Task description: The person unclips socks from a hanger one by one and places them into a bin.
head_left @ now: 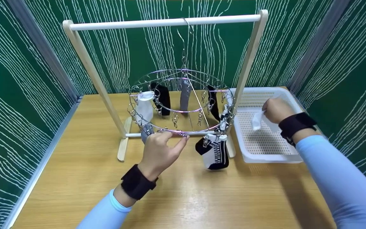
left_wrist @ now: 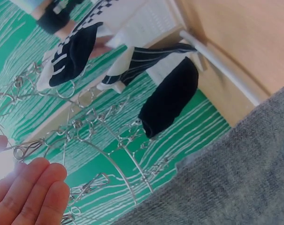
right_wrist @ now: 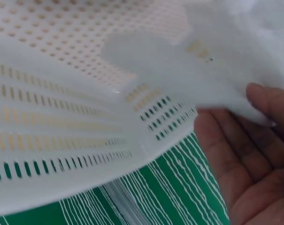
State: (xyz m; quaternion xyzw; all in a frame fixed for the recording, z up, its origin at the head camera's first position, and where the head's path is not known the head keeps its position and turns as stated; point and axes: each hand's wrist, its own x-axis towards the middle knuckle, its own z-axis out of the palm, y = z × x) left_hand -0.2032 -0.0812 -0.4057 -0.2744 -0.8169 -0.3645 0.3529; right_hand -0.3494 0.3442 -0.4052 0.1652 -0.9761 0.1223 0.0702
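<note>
With thumb and fingers my left hand (head_left: 160, 152) pinches a metal clip (left_wrist: 29, 149) at the front rim of the round wire sock hanger (head_left: 184, 111). My right hand (head_left: 276, 109) holds a white sock (head_left: 257, 121) by one end over the white basket (head_left: 270, 158); the right wrist view has this sock (right_wrist: 151, 61) dangling from the thumb and fingers. Clipped around the hanger are a white sock (head_left: 145, 108), a black sock (head_left: 162, 100), a grey sock (head_left: 185, 95), and a black-and-white checkered sock (head_left: 216, 152) to the right of my left hand.
A wooden stand with a white crossbar (head_left: 132, 24) carries the hanger by its hook. Another grey sock (head_left: 146, 132) is partly behind my left hand. Green walls (head_left: 100, 47) with white lines enclose the wooden table (head_left: 75, 165) at the back and sides.
</note>
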